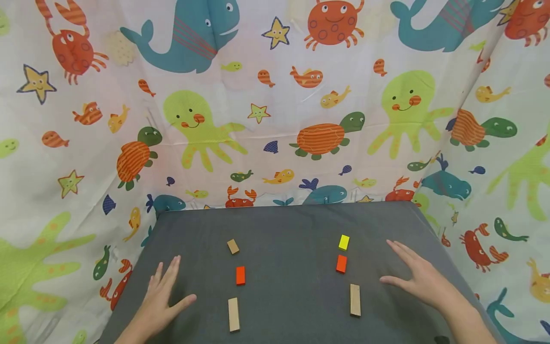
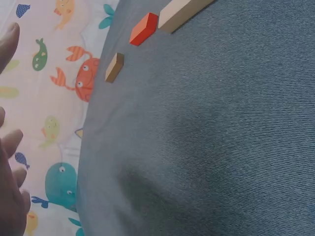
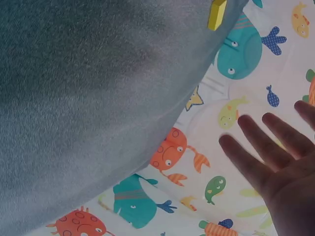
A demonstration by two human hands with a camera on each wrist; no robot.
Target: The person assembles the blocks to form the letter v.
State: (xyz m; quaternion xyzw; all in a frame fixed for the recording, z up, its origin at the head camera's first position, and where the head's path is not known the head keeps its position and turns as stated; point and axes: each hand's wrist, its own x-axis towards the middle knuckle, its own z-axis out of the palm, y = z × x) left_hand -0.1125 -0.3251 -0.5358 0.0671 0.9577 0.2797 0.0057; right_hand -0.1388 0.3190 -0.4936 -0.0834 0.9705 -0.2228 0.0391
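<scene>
My left hand (image 1: pixel 160 302) hovers over the left side of the grey table, fingers spread and nothing held. Nearest to it are a long plain wooden block (image 1: pixel 234 315), a red block (image 1: pixel 240 275) and a short wooden block (image 1: pixel 233 246), lying in a rough column. On the right side my right hand (image 1: pixel 423 279) is also held out with fingers extended, holding nothing. Left of it lie a yellow block (image 1: pixel 343 242), a second red block (image 1: pixel 341 263) and another long wooden block (image 1: pixel 355 300). In the right wrist view the yellow block (image 3: pixel 217 14) shows near the cloth's edge.
The blocks lie apart on a dark grey cloth-covered table (image 1: pixel 292 248). A white curtain (image 1: pixel 275 134) printed with sea animals hangs behind the table and along both sides. A small dark object (image 1: pixel 441 339) shows at the bottom edge near the right forearm.
</scene>
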